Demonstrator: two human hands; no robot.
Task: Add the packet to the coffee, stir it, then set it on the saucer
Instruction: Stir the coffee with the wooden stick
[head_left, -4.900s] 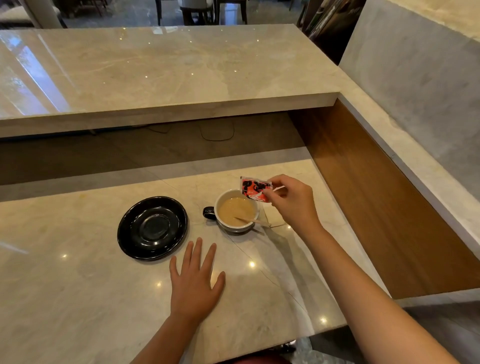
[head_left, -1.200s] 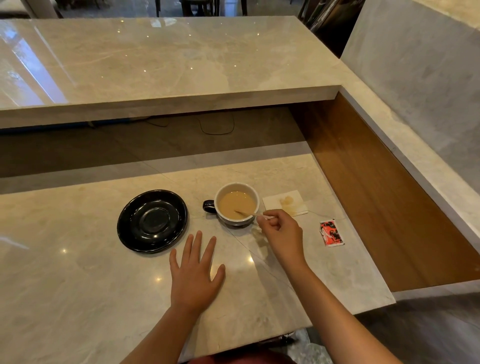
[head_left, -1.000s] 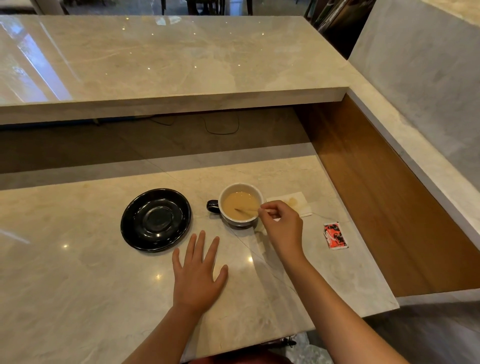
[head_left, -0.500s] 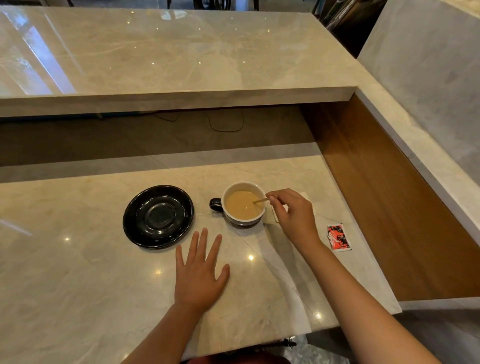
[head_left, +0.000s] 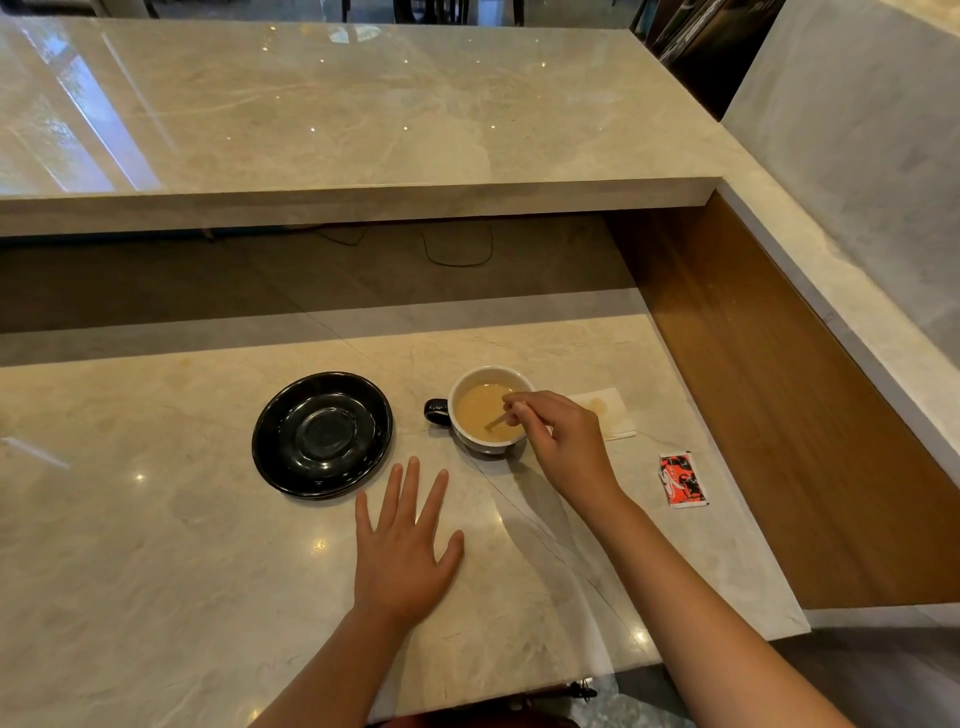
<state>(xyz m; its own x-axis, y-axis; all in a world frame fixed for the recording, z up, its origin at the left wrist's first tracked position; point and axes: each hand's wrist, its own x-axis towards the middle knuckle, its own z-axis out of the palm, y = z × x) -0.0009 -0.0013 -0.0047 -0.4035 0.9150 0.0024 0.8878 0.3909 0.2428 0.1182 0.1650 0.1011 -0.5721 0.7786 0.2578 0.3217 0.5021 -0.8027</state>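
**Stirring step under way, cup not yet on saucer**

We note the right hand (head_left: 563, 441) pinched closed on a thin stirrer (head_left: 496, 422), fingertips over the right part of the cup's rim, the stick slanting down and to the left into the coffee. Gripping it high presumably keeps the fingers out of the liquid. The cup (head_left: 488, 410) stands on the marble counter (head_left: 156, 571), its dark handle pointing left toward the black saucer (head_left: 322, 434), which lies just beside it, apart and bare. That placement leaves only a short move for the final step.

The left hand (head_left: 402, 551) rests flat and open on the counter, near side of the cup, holding nothing; we judge it a brace.

The red packet (head_left: 681, 479) lies on the counter well right of the cup, so we take its contents as already added. A stained napkin (head_left: 608, 415) lies just beyond the right hand, likely as a rest for the wet stirrer.
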